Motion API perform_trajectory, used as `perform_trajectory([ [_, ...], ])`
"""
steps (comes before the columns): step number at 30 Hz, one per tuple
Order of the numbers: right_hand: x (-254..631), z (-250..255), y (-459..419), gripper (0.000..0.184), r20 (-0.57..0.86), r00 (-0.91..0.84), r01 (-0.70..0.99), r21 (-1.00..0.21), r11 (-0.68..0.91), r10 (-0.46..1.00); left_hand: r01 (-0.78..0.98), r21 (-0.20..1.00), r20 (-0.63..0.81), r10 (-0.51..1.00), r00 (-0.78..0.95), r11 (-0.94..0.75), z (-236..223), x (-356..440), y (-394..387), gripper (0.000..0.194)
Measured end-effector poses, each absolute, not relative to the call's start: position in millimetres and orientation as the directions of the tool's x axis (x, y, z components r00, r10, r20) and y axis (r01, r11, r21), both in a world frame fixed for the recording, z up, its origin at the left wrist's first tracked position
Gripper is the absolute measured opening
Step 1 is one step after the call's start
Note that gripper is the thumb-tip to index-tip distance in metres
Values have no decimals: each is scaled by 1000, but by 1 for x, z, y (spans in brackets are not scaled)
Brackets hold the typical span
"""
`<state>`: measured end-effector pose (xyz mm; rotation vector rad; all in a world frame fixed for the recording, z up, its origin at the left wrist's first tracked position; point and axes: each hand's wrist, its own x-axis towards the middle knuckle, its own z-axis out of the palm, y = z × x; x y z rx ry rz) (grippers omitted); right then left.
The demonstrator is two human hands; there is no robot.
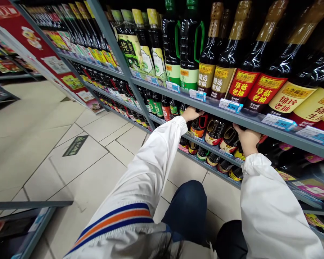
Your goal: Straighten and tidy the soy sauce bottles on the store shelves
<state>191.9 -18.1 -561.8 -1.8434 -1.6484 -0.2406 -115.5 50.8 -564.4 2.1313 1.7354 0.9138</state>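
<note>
My left hand (pixel 191 113) reaches under the edge of the upper shelf, above a dark sauce bottle with a red handle (pixel 199 125). Its fingers point right, and their tips are lost in the shadow. Farther right, my right hand (pixel 247 138) is at the same lower shelf with its thumb raised near the shelf edge. The other fingers are hidden, so its grip does not show. Between both hands stand dark bottles with cream and red labels (pixel 214 135). I cannot make out whether either hand holds a bottle.
Overhead runs the upper shelf's edge (pixel 178 94) with price tags (pixel 230 105). Tall soy sauce bottles (pixel 244 81) line that shelf. Below is another row of bottles (pixel 202 153). A shelf post (pixel 116 39) stands left. My knee (pixel 187 205) is over the tiled floor (pixel 89 172). Another rack (pixel 40 230) is lower left.
</note>
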Motion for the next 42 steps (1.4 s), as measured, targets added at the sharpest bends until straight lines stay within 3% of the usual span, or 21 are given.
perform_trajectory([
  [4,193,-561,-17,58,555,173,945,-325,21,814,807,518,332,936,116,-284,-561,-109,51,44],
  [11,197,-565,-15,62,549,203,941,-339,-6,811,954,287,327,945,-15,-85,-560,-92,36,39],
  [17,197,-567,-16,64,546,223,932,-362,-13,807,964,266,336,939,-74,-20,-558,-83,29,41],
  [20,198,-568,-17,65,547,224,931,-365,-11,807,948,319,345,933,-104,-12,-559,-85,33,39],
  [26,198,-567,-16,64,520,229,939,-342,-45,823,788,581,352,936,-19,-202,-569,-100,49,38],
  [32,200,-569,-14,68,499,217,944,-327,-50,839,806,548,378,926,-2,-222,-583,-104,57,47],
  [36,203,-570,-12,65,518,199,948,-317,-29,832,756,595,379,925,36,-273,-587,-105,59,44],
  [38,203,-569,-14,65,529,190,949,-314,-18,827,662,663,397,914,83,-348,-589,-109,56,38],
  [42,201,-563,-20,70,513,210,947,-317,-43,832,316,812,467,871,153,-491,-590,-144,41,32],
])
